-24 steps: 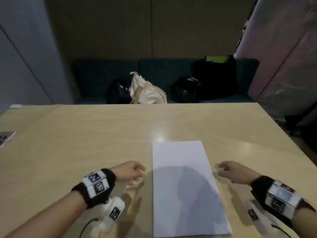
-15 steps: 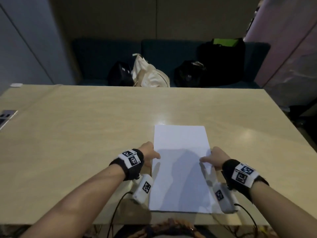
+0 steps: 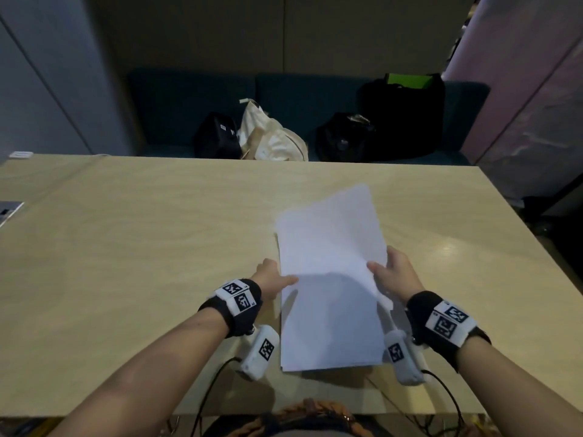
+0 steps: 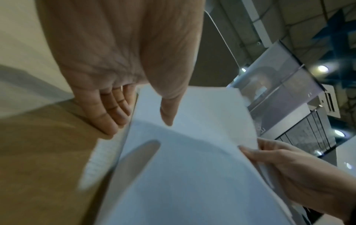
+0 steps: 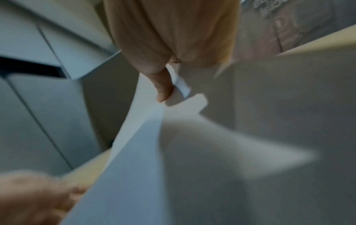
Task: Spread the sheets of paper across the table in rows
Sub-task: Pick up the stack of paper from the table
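Observation:
A stack of white paper (image 3: 331,329) lies on the light wooden table (image 3: 126,247), close to its near edge. My right hand (image 3: 391,272) pinches the right edge of the top sheet (image 3: 328,234) and holds it raised and bowed, far end tilted right. The right wrist view shows the thumb (image 5: 161,88) pressed on that curled edge. My left hand (image 3: 271,275) is at the stack's left edge. Its thumb (image 4: 167,115) rests on the paper and its straight fingers (image 4: 109,115) lie beside the edge. How many sheets are lifted is unclear.
A dark bench behind the table holds a beige bag (image 3: 274,140) and black bags (image 3: 217,137) (image 3: 407,115). A socket panel (image 3: 9,209) sits at the table's left edge. Bare tabletop stretches left, right and beyond the stack.
Both hands closed in from the sides onto the stack. The right hand took the right edge and lifted the top sheet, which lay flat before. The left thumb came onto the paper.

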`<state>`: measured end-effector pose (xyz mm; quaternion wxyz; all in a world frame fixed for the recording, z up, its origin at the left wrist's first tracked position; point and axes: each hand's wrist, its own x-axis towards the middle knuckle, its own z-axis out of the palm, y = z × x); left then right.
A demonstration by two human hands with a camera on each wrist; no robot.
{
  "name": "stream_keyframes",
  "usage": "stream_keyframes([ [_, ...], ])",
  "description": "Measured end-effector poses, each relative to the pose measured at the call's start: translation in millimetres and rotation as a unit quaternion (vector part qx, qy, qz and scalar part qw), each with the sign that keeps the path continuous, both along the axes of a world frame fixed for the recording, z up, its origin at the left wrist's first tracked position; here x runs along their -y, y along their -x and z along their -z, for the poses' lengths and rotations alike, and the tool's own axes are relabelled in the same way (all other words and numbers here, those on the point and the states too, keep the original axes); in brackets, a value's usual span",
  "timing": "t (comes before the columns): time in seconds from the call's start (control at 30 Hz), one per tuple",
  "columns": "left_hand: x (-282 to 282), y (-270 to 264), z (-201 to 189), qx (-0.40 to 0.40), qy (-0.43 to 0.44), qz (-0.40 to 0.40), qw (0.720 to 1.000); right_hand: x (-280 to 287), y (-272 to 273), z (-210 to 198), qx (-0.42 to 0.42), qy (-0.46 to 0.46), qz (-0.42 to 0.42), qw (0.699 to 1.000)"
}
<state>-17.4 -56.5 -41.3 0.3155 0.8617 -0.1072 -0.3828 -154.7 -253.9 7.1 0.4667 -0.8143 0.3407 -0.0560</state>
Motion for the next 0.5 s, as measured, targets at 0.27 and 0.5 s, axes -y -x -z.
stream_keyframes([
  [0.27,9,-7,-49,-0.129,0.332,-0.154,0.922,8,-24,-63,0.166,-0.066,0.017,0.984],
  [0.5,13,-17,-63,-0.032,0.376,-0.190,0.907,10,-38,-51,0.207,0.017,0.206,0.956],
])
